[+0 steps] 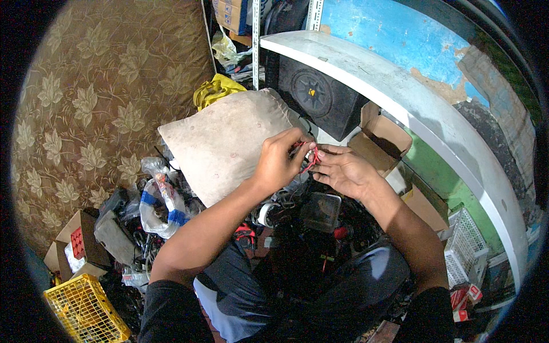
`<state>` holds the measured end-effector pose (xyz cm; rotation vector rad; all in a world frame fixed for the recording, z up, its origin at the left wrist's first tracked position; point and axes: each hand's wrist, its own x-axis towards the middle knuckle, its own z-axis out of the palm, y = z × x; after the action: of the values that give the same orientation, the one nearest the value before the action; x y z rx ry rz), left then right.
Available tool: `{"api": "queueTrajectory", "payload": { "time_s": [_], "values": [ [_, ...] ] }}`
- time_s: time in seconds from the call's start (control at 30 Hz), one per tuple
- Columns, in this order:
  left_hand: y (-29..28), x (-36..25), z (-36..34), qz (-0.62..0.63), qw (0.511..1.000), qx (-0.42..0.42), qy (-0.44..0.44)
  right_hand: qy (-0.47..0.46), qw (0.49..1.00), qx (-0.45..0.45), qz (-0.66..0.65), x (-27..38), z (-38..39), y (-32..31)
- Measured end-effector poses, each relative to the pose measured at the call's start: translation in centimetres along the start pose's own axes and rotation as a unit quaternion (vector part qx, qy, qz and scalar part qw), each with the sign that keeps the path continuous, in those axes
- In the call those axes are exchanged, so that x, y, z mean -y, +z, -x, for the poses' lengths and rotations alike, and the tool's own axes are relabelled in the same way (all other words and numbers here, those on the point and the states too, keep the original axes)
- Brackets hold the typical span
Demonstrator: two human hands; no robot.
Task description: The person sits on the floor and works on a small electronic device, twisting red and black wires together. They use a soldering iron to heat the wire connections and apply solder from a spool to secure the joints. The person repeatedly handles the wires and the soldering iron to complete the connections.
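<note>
A thin red wire (315,155), bunched in loops, is between my two hands in front of a pale cushion (220,146). My left hand (280,160) is closed, thumb and fingers pinching the wire from the left. Against its other side, my right hand (347,170) has its palm partly turned up, with the wire between thumb and fingertips. Both hands are raised above my lap, fingertips nearly meeting. What the wire's ends join to is too small to make out.
Beyond the hands stand a black speaker box (317,94) and an open cardboard box (380,137) under a curved white shelf (400,86). A clear plastic container (321,211) lies among cables below. At left are a wrapped coil (163,208), a yellow crate (88,308) and a flowered brown mattress (103,114).
</note>
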<state>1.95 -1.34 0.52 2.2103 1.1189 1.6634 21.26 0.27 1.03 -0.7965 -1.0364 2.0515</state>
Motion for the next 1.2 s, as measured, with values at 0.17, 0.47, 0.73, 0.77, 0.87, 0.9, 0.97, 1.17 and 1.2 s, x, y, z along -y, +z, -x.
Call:
{"api": "queueTrajectory", "payload": {
  "time_s": [0.17,0.47,0.73,0.77,0.87,0.9,0.97,1.17,1.2],
  "values": [
    [0.0,0.1,-0.1,0.014,0.999,-0.014,-0.033,-0.025,0.999,0.034,-0.010,0.2,0.0,0.3],
    [-0.2,0.1,0.1,-0.018,1.000,-0.013,-0.003,-0.193,0.934,-0.037,0.299,-0.2,-0.8,0.8],
    [0.4,0.0,0.6,-0.033,0.999,0.014,0.016,-0.323,0.771,-0.140,0.531,-1.3,-2.0,-0.5],
    [0.4,0.1,0.6,-0.037,0.999,0.016,0.013,-0.298,0.780,-0.148,0.530,-1.3,-1.7,-0.2],
    [0.2,0.0,0.3,-0.058,0.998,0.021,-0.009,-0.290,0.827,-0.119,0.467,-1.1,-1.5,-0.6],
    [0.1,0.1,0.3,-0.042,0.999,0.015,-0.019,-0.297,0.845,-0.097,0.434,-1.1,-1.5,-0.4],
    [-0.1,0.4,0.2,-0.011,0.999,0.003,-0.038,-0.283,0.853,-0.098,0.427,-1.0,-1.0,0.0],
    [-0.4,1.7,-0.1,0.035,0.992,0.052,-0.106,-0.387,0.732,-0.120,0.548,-0.2,-0.7,0.1],
    [-0.4,1.9,-0.1,0.069,0.987,0.064,-0.132,-0.400,0.706,-0.126,0.571,0.0,-0.6,0.3]
  ]
}}
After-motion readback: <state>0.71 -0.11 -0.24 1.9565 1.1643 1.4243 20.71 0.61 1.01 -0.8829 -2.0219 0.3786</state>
